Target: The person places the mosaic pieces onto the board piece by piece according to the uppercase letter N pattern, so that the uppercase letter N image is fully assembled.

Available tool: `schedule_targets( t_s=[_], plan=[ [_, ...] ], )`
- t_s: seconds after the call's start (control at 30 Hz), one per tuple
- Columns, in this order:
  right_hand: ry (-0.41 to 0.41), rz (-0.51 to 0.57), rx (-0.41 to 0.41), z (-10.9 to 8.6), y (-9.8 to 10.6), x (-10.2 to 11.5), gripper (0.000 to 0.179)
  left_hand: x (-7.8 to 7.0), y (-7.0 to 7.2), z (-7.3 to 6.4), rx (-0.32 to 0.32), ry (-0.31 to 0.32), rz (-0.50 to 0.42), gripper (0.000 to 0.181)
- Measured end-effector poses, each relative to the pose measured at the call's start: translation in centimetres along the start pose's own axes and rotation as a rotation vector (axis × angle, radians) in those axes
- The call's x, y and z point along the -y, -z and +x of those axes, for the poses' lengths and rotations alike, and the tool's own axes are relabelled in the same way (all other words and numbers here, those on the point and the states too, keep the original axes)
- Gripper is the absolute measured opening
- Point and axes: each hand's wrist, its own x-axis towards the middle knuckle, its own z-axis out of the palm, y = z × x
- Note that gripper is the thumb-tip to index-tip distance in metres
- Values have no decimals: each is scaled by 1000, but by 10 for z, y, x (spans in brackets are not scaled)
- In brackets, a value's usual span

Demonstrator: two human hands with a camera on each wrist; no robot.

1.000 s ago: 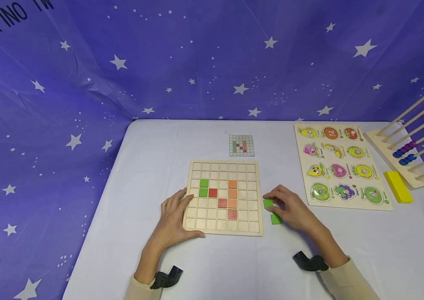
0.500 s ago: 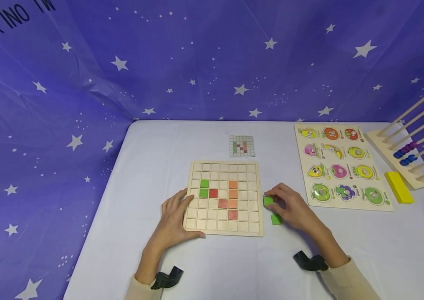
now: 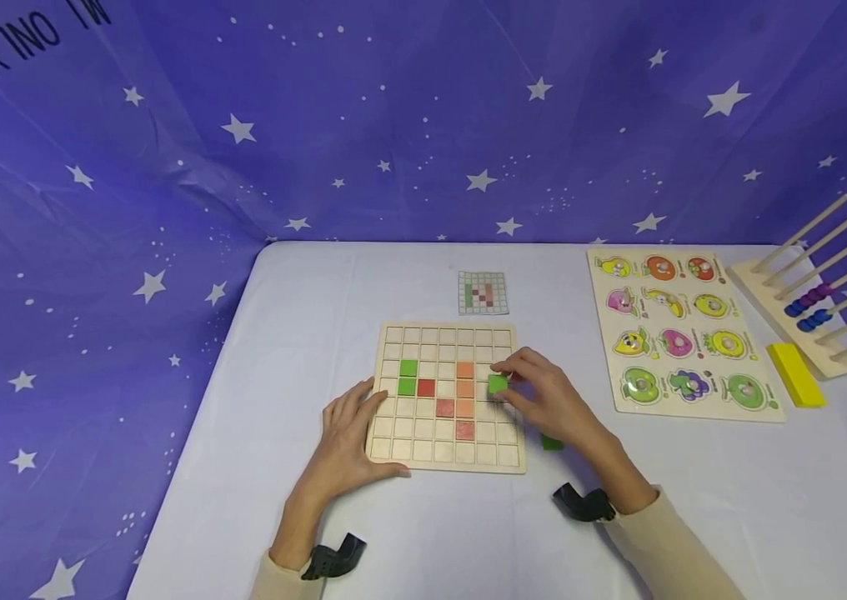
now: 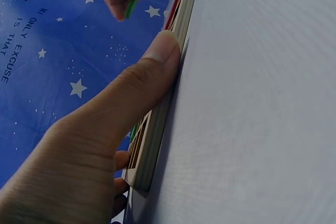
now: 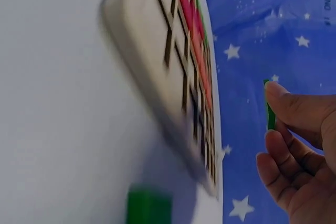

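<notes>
My right hand (image 3: 546, 394) pinches a green square tile (image 3: 498, 383) between thumb and fingertips, above the right side of a wooden grid board (image 3: 401, 429). In the right wrist view that tile (image 5: 269, 106) is edge-on, raised off the board. At the board's near left corner my left hand (image 3: 344, 437) holds it, thumb (image 4: 165, 45) along the near edge and fingers at the left side. Two green tiles (image 3: 408, 377), several red tiles (image 3: 444, 407) and several orange tiles (image 3: 464, 388) sit in the grid. Another green tile (image 3: 551, 442) lies right of the board, partly under my right wrist.
Behind the board lies a small card (image 3: 483, 292) printed with a coloured grid pattern. To the right are a fruit peg puzzle (image 3: 664, 321), a yellow block (image 3: 796, 374) and a wooden bead rack (image 3: 791, 317) with upright rods. A starry blue cloth (image 3: 423, 125) hangs behind the white table (image 3: 303, 300).
My right hand has lifted the upper green tile from the table and carried it left, over the board's right columns. The left hand and board have stayed put.
</notes>
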Motion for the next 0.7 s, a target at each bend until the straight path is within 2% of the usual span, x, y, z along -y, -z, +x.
schedule_targets(
  t_s=[0.37, 0.7],
  plan=[
    [15, -4, 46, 31, -40, 35, 34, -1, 1, 0, 4, 2, -1, 117],
    [-5, -8, 84, 44, -82, 53, 31, -1, 1, -1, 1, -10, -6, 116]
  ],
)
